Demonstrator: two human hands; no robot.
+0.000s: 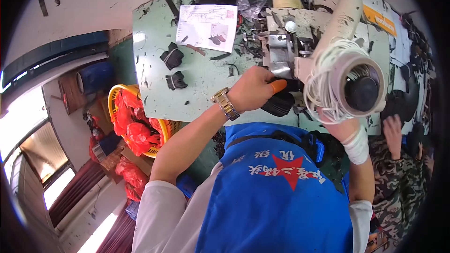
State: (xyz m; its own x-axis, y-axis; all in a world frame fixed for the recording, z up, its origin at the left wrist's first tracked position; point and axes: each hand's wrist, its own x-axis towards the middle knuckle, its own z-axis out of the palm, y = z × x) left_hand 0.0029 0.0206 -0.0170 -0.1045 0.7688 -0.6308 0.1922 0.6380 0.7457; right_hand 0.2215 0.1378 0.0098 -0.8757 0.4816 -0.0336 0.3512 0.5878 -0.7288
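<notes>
My left hand (255, 90), with a metal watch at the wrist and an orange finger cover on one finger, is closed on a stack of thin black pieces (279, 105) at the table's front edge. A flat black piece (294, 85) lies between its fingertips and the front of the cream-coloured machine (303, 68). My right hand (338, 125), its wrist wrapped in white, reaches under the machine's ring-shaped head (380, 84) and a coil of white cord (323, 84). The cord and the head hide its fingers.
Two tied black bundles (176, 80) and a printed sheet (206, 27) lie on the green table (157, 98). Black scraps are scattered about the machine. A yellow basket (112, 100) of red plastic bags stands at left. Another person's hand (393, 136) shows at right.
</notes>
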